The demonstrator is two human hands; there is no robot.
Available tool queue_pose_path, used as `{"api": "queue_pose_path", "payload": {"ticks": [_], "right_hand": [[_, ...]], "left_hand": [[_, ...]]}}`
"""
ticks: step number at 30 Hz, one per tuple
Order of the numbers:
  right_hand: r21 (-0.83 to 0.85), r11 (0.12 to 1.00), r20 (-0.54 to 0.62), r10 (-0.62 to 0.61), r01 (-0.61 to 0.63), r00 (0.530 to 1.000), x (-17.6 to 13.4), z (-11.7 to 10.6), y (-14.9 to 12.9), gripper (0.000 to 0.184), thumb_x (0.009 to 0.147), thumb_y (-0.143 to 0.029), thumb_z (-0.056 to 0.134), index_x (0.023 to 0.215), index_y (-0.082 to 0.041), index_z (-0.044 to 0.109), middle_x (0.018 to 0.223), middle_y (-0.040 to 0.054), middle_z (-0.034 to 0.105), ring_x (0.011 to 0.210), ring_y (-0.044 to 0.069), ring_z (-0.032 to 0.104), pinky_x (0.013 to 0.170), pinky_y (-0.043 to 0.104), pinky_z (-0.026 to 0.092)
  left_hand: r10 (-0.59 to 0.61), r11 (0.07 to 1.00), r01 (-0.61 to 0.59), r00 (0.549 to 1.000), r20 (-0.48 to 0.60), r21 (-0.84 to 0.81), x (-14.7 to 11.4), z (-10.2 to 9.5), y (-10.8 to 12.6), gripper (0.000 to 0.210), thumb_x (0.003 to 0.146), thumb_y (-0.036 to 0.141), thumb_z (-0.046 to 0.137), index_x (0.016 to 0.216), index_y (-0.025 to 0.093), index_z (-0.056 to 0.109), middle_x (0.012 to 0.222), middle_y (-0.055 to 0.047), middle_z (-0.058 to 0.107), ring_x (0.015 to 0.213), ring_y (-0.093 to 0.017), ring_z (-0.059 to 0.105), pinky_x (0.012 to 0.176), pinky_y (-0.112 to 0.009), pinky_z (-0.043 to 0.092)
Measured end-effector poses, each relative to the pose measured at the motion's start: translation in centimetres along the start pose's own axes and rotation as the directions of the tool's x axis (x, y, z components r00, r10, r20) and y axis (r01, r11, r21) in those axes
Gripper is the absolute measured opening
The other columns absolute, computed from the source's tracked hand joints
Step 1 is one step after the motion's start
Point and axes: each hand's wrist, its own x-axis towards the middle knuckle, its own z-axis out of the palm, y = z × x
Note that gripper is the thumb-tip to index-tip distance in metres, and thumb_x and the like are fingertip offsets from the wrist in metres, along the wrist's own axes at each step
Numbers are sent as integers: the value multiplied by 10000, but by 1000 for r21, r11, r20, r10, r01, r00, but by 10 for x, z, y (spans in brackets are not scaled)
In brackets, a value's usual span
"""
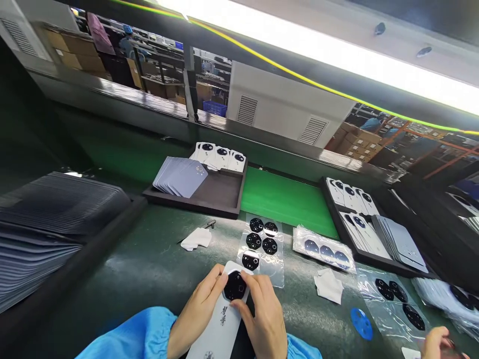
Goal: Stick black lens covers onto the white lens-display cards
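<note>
Left hand (202,305): closed along the left edge of a flat white panel with rounded corners and dark lettering (220,321), thumb on top near the panel's far end. Right hand (265,315): partly closed, thumb and forefinger parted against the rim of a glossy black round disc with small holes (235,286). Cannot tell whether it pinches the disc or only presses it.

Panel lies between the hands, disc at its far end. Judgement: left steadies the panel; right fingers sit at the rim, likely to keep disc and panel edges lined up.

Just beyond the hands: a clear plastic film sheet (276,273) bearing similar black discs, presumably kept there for short reach. The panel's far end overlaps its near part in view.

Ahead-left of left hand: a crumpled white cloth (196,238); farther, a shallow black tray (220,189) of pale grey panels (179,175) and white panels with black discs (221,155). Far left: a rack of dark upright panels (56,204).

Right of right hand: another white cloth (329,285) and a film-wrapped stack (324,252), both between it and the right-hand black tray (379,252). Farther right, a co-worker's hand (436,344).
</note>
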Motion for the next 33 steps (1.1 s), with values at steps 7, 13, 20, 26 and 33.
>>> {"api": "queue_pose_path", "payload": {"ticks": [7,13,20,26,33], "right_hand": [[-23,1000,0,-13,13,1000,1,-1,-4,336,987,-416,339,1154,-180,511,854,73,668,749,186,666,617,270,578],[41,999,-24,-15,16,1000,-2,0,-2,306,977,-371,425,1215,-199,511,893,70,686,768,189,672,628,284,578],[160,987,-98,35,-19,995,-4,-1,6,254,937,-303,541,1164,-197,585,1058,99,709,937,204,683,743,282,585],[593,634,92,558,-495,825,-2,-2,14,318,873,-453,586,990,-178,695,866,90,725,710,179,692,538,237,572],[709,62,510,642,-702,572,9,-1,8,578,533,-647,793,771,-132,688,511,-20,597,439,86,546,436,194,480]], "left_hand": [[12,1000,-12,1000,18,26,-2,0,3,460,849,660,440,894,214,538,868,-27,600,858,-231,552,779,-311,432],[10,1000,-11,999,31,15,0,-2,2,467,846,664,436,866,206,527,784,-7,562,784,-208,529,691,-292,429],[21,1000,-21,1000,13,7,4,-5,-1,503,837,683,415,889,198,538,832,-17,575,813,-214,540,751,-318,434],[-21,999,23,999,34,-48,3,-3,3,552,793,726,451,913,193,523,869,-28,589,826,-212,540,718,-308,446],[-88,994,93,993,84,-53,5,-1,-1,493,765,652,533,944,193,503,769,7,573,652,-162,499,580,-270,396]]}}
